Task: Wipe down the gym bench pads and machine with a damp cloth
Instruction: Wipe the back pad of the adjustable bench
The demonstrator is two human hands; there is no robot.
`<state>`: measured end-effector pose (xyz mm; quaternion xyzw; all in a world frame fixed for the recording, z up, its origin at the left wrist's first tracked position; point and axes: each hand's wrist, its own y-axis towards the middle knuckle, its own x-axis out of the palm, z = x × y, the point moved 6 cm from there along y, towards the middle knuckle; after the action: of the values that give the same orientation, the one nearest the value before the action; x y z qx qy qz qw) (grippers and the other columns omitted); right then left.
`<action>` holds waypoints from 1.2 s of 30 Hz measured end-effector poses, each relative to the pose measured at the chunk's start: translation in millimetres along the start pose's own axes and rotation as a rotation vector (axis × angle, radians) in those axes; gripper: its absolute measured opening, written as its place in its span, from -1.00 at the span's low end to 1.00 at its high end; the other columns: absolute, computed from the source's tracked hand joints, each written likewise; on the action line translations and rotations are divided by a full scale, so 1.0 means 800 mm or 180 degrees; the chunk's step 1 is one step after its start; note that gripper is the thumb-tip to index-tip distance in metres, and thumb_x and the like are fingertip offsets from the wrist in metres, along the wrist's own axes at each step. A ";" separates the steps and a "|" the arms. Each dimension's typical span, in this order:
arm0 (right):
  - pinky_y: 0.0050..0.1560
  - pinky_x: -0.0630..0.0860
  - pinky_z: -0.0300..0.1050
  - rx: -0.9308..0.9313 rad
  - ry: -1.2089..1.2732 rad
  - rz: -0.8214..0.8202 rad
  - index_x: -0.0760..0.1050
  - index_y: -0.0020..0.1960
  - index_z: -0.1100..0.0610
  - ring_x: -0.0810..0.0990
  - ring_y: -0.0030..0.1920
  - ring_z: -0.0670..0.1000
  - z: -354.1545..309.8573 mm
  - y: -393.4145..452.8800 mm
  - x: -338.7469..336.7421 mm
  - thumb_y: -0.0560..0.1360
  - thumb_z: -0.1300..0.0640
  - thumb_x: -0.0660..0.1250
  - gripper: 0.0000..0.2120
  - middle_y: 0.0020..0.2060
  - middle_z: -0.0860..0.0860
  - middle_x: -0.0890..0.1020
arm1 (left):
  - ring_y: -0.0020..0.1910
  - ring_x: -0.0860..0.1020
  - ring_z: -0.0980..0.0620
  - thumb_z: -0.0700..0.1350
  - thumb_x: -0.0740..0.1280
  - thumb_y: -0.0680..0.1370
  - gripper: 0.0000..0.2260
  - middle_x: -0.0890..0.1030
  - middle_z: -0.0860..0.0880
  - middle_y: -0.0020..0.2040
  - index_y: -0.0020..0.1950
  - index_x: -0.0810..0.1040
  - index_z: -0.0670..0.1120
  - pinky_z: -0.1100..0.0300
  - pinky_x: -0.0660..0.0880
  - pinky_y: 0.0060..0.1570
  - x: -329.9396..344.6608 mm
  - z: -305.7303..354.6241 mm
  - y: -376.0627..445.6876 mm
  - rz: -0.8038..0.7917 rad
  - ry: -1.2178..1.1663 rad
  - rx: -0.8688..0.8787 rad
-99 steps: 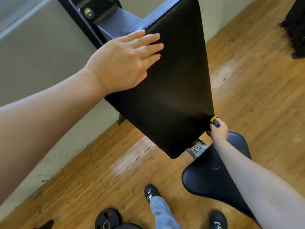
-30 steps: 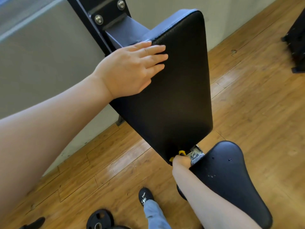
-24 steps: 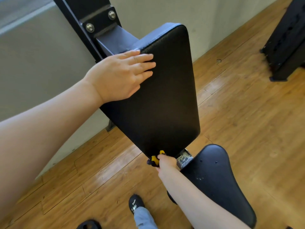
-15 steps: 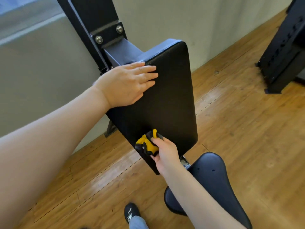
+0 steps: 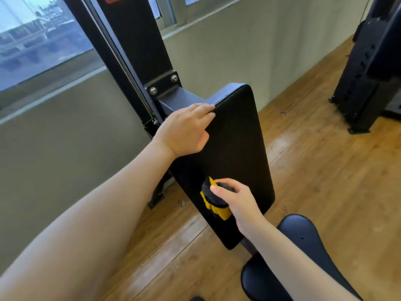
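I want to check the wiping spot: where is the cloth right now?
In the head view, the yellow and black cloth is gripped by the right hand against the back pad's lower left part.

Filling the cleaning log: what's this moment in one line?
left hand: steadies back pad | right hand: presses yellow-black cloth on pad | seat pad: untouched

Daylight is admitted through the window, upper left of the fingers; the scene is evenly bright. Glare is seen on the floor right of them. Straight edges are bowed by wide-angle distortion; slight softness is noted at the margins.
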<state>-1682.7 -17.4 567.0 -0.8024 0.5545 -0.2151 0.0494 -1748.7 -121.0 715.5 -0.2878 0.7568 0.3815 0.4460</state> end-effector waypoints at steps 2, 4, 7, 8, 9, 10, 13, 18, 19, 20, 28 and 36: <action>-0.01 0.60 -0.03 -0.0157 -0.0055 0.0016 0.61 -0.10 0.13 0.64 -0.03 0.10 -0.015 -0.005 0.005 0.46 0.22 0.38 -0.96 -0.12 0.14 0.66 | 0.14 0.60 -0.16 -0.18 0.11 0.41 -0.59 0.61 -0.20 0.15 0.13 0.62 -0.25 0.06 0.48 0.14 -0.006 -0.003 -0.002 -0.0002 -0.0219 -0.0128; -0.02 0.61 -0.10 -0.0463 -0.0129 0.0240 0.59 -0.12 0.08 0.64 -0.04 0.05 -0.032 -0.010 0.005 0.47 0.24 0.37 -0.92 -0.15 0.07 0.66 | 0.19 0.57 -0.13 -0.24 0.13 0.42 -0.59 0.60 -0.17 0.19 0.20 0.58 -0.24 0.11 0.42 0.21 -0.013 -0.010 -0.009 0.0016 -0.0649 -0.0353; -0.04 0.58 -0.27 -0.1187 -0.0366 0.0707 0.54 -0.02 0.05 0.60 -0.01 -0.08 -0.058 -0.017 0.009 0.46 0.24 0.39 -0.85 -0.11 -0.07 0.61 | 0.20 0.54 0.05 -0.28 0.12 0.41 -0.56 0.60 -0.04 0.19 0.22 0.59 -0.18 0.28 0.36 0.28 -0.022 -0.030 -0.030 0.0045 -0.1645 -0.1057; -0.03 0.57 -0.30 -0.1504 -0.0492 0.0791 0.53 0.02 0.07 0.59 -0.01 -0.11 -0.070 -0.019 0.019 0.45 0.25 0.40 -0.81 -0.09 -0.08 0.60 | 0.20 0.53 0.11 -0.30 0.11 0.42 -0.56 0.60 -0.01 0.19 0.21 0.60 -0.15 0.30 0.35 0.30 -0.020 -0.039 -0.037 -0.0026 -0.2150 -0.1521; -0.01 0.55 -0.31 -0.1841 -0.0661 0.0821 0.53 0.04 0.09 0.58 -0.01 -0.12 -0.081 -0.019 0.034 0.43 0.25 0.42 -0.79 -0.08 -0.07 0.60 | 0.19 0.53 0.12 -0.33 0.10 0.43 -0.57 0.60 -0.03 0.18 0.20 0.60 -0.14 0.26 0.37 0.30 -0.016 -0.049 -0.043 -0.0097 -0.2718 -0.1966; 0.02 0.53 -0.30 -0.2195 -0.0894 0.0844 0.55 0.05 0.13 0.58 -0.02 -0.11 -0.092 -0.019 0.055 0.42 0.26 0.43 -0.78 -0.08 -0.04 0.60 | 0.19 0.54 0.08 -0.37 0.08 0.45 -0.57 0.62 -0.07 0.16 0.17 0.60 -0.15 0.20 0.39 0.30 -0.011 -0.055 -0.045 -0.0143 -0.3259 -0.2271; 0.01 0.48 -0.22 -0.3044 -0.1786 0.1161 0.59 0.04 0.21 0.53 -0.07 0.02 -0.107 -0.011 0.114 0.38 0.28 0.44 -0.78 -0.08 0.07 0.58 | 0.19 0.56 -0.06 -0.38 0.06 0.51 -0.64 0.63 -0.19 0.11 0.08 0.62 -0.22 0.10 0.43 0.29 -0.005 -0.063 -0.043 -0.0003 -0.4163 -0.2590; -0.04 0.46 -0.23 -0.3645 -0.2340 0.1511 0.60 0.01 0.27 0.47 -0.11 0.04 -0.066 0.001 0.117 0.43 0.28 0.38 -0.84 -0.08 0.12 0.58 | -0.01 0.61 0.13 -0.26 0.13 0.47 -0.68 0.68 0.00 -0.08 -0.07 0.68 -0.07 0.25 0.49 0.10 0.004 -0.068 -0.049 0.0606 -0.3201 -0.2402; -0.05 0.45 -0.23 -0.3680 -0.2359 0.1475 0.60 0.00 0.28 0.46 -0.11 0.03 -0.049 0.003 0.108 0.46 0.26 0.34 -0.86 -0.09 0.13 0.58 | -0.08 0.60 0.20 -0.23 0.13 0.44 -0.68 0.67 0.05 -0.10 -0.07 0.68 -0.03 0.32 0.49 0.04 0.004 -0.068 -0.049 0.0675 -0.2895 -0.2302; -0.07 0.45 -0.21 -0.3647 -0.2390 0.1424 0.60 -0.02 0.28 0.46 -0.12 0.04 -0.028 0.006 0.095 0.49 0.25 0.30 -0.85 -0.10 0.14 0.58 | -0.14 0.59 0.23 -0.21 0.13 0.42 -0.66 0.67 0.08 -0.11 -0.06 0.68 -0.03 0.37 0.48 -0.03 0.003 -0.066 -0.048 0.0716 -0.2749 -0.2246; -0.09 0.48 -0.20 -0.2507 -0.2885 0.1279 0.61 -0.11 0.30 0.48 -0.15 0.06 0.124 0.028 0.002 0.28 0.43 0.49 -0.79 -0.19 0.14 0.58 | -0.25 0.48 0.36 -0.27 0.17 0.41 -0.67 0.60 0.14 -0.08 0.00 0.69 -0.15 0.55 0.38 -0.19 -0.005 -0.053 -0.046 0.0989 -0.2013 -0.1688; 0.12 0.42 -0.30 -0.2918 -0.2061 0.1473 0.54 0.11 0.22 0.45 0.09 0.00 0.037 -0.003 0.064 0.45 0.14 0.34 -0.73 0.07 0.11 0.48 | -0.07 0.63 0.04 -0.25 0.17 0.43 -0.68 0.69 -0.05 -0.04 0.01 0.68 -0.17 0.27 0.50 0.00 -0.010 -0.044 -0.045 0.1075 -0.1408 -0.1437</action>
<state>-1653.5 -67.7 555.7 -0.6252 0.7075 0.3170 -0.0896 -1733.6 -169.3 722.0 -0.1605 0.5754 0.6605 0.4549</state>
